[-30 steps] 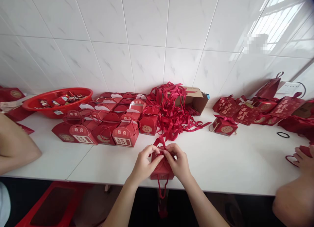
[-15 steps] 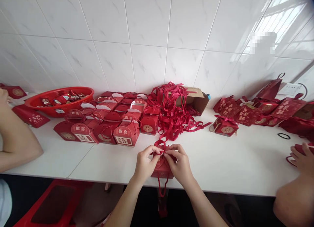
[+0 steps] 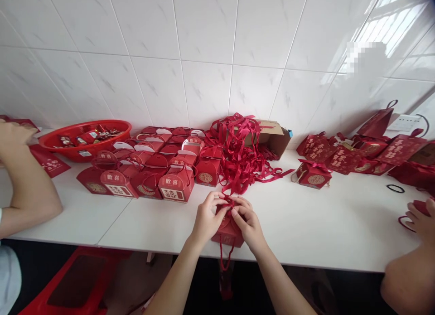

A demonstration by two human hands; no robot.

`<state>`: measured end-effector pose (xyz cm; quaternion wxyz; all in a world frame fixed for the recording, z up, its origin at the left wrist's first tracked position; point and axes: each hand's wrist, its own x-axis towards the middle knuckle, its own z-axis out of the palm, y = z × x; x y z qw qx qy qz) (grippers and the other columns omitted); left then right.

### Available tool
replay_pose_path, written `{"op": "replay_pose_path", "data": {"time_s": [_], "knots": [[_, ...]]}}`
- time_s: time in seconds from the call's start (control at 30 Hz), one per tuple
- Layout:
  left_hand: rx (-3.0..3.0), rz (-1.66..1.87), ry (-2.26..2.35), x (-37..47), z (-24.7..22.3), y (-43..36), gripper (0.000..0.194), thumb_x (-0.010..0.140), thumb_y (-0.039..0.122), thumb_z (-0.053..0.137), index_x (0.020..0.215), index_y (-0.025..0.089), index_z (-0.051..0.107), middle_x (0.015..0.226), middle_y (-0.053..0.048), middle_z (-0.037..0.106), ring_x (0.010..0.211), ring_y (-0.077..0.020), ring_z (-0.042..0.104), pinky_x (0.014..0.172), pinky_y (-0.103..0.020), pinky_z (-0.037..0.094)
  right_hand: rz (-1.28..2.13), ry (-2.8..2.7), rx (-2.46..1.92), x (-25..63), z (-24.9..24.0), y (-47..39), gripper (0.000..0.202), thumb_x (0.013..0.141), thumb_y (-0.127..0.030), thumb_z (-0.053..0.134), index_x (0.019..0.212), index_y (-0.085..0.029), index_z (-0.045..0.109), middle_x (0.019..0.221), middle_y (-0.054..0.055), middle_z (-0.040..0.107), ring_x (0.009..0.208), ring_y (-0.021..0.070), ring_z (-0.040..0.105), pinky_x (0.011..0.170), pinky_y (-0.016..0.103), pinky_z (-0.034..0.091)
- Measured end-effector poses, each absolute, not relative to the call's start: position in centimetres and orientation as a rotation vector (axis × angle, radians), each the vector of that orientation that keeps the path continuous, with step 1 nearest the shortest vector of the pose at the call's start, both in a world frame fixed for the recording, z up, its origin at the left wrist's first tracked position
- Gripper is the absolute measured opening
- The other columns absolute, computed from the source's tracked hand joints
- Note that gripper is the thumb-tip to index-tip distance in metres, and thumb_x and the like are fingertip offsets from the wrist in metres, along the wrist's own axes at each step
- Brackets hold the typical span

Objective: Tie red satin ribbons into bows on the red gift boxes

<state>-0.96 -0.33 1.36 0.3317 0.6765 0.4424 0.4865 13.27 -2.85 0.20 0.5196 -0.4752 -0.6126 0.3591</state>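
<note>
Your left hand (image 3: pixel 208 216) and right hand (image 3: pixel 249 222) both pinch red ribbon (image 3: pixel 230 202); box (image 3: pixel 227 235) sits just below, between them, neither nearer.

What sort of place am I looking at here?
Probably a gift-packing workroom: rows of red boxes and a heap of red ribbon share a long white table against a tiled wall.

One head-worn camera looks forward and down from the near side of the tabletop (image 3: pixel 306 224), the hands (image 3: pixel 208 219) close below, the tiled wall (image 3: pixel 204 29) beyond.
</note>
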Motion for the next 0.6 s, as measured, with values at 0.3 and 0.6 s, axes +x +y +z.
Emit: {"op": "replay_pose_path", "data": {"time_s": [0.3,0.6], "knots": [[2.043,1.25,1.142,-1.4,1.9,-2.1,0.014,0.083,0.021,0.059,0.094,0.023,0.068,0.095,-0.006,0.069,0.099,-0.0223,0.06,0.089,-0.04,0.05,0.775,-1.33,-1.254,12.9,0.4,-3.8,0.027,0.087,-0.039,0.052,0.076,-0.02,0.068,0.135,0.011,0.051,0.122,0.0268,0.046,0.102,0.046,0.034],[1.91,1.18,1.051,-2.0,1.4,-1.4,0.009,0.081,0.018,0.062,0.08,0.021,0.071,0.091,-0.006,0.068,0.096,-0.0202,0.063,0.086,-0.034,0.052,0.706,-1.546,-1.289,15.3,0.5,-5.4,0.022,0.09,-0.03,0.047,0.103,-0.024,0.064,0.116,0.008,0.064,0.099,0.0226,0.056,0.08,0.036,0.048]]}}
